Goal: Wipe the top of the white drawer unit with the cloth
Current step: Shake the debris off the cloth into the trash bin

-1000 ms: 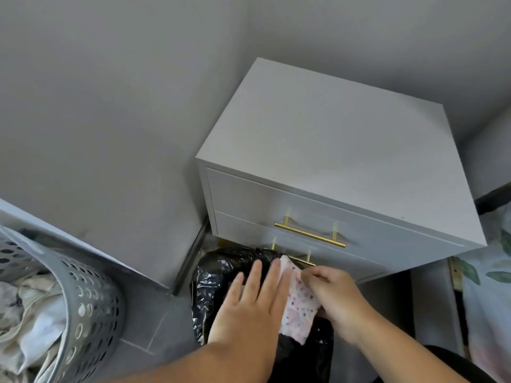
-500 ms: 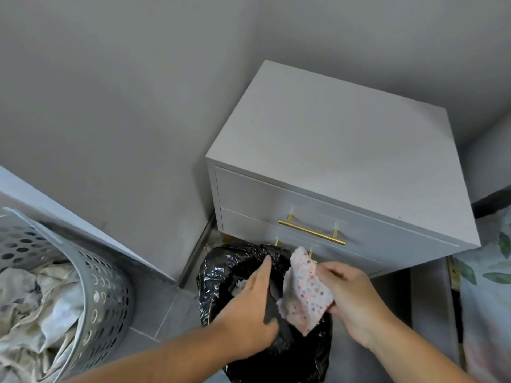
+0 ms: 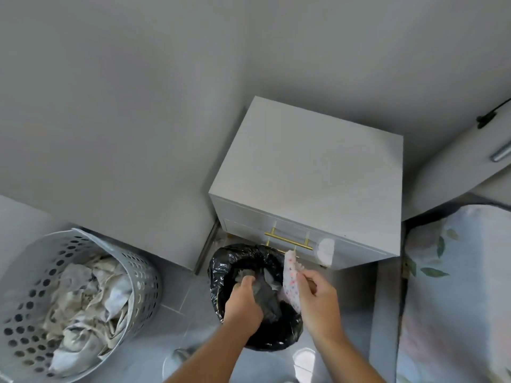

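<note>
Your supporting surface is the floor [image 3: 177, 308] — grey tiles with visible grout lines. You have three items standing directly on it. The white drawer unit [image 3: 309, 172] sits in the corner, back and left side near the walls, on short gold feet. Just in front of it stands the bin [image 3: 221, 275], lined with a black bag and close to the lower drawer front. Well apart, at your left, the grey perforated laundry basket [image 3: 138, 275] leans tilted — crumpled pale fabric fills it. The unit's top carries nothing.
</note>
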